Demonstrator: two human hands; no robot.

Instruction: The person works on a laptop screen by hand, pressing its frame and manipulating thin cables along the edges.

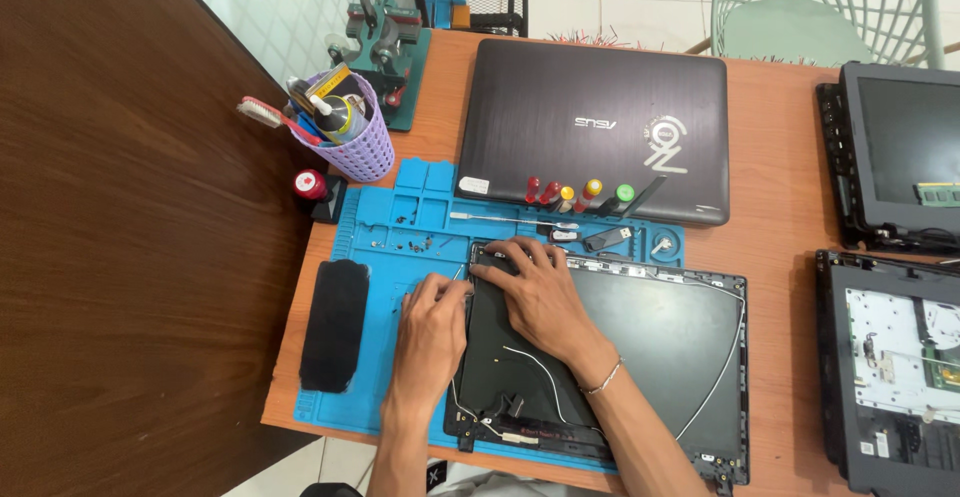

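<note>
Both hands work at the upper left corner of an opened laptop screen lid (pixel 640 347), a dark shell lying inner side up on a blue repair mat (pixel 390 257) near the front edge of the desk (pixel 780 207). The left hand (pixel 432 327) rests on the lid's left edge, fingers curled down against the rim, its grip pressing there rather than clenched round anything. The right hand (pixel 540 292) lies flat on the panel just beside it, fingers spread toward the corner, grip released and holding nothing. Thin white cables (pixel 720 377) run along the inside of the lid. On the mat to the left lies a black pad (pixel 334 325); small screws (pixel 412 245) sit in the mat's trays above the hands. A closed dark laptop (pixel 600 137) lies toward the desk's back edge, with a row of colour-capped screwdrivers (pixel 575 195) at its front. A lilac basket of tools (pixel 350 132) stands at the back left corner, and two more dismantled laptops (pixel 895 257) lie along the right edge.
</note>
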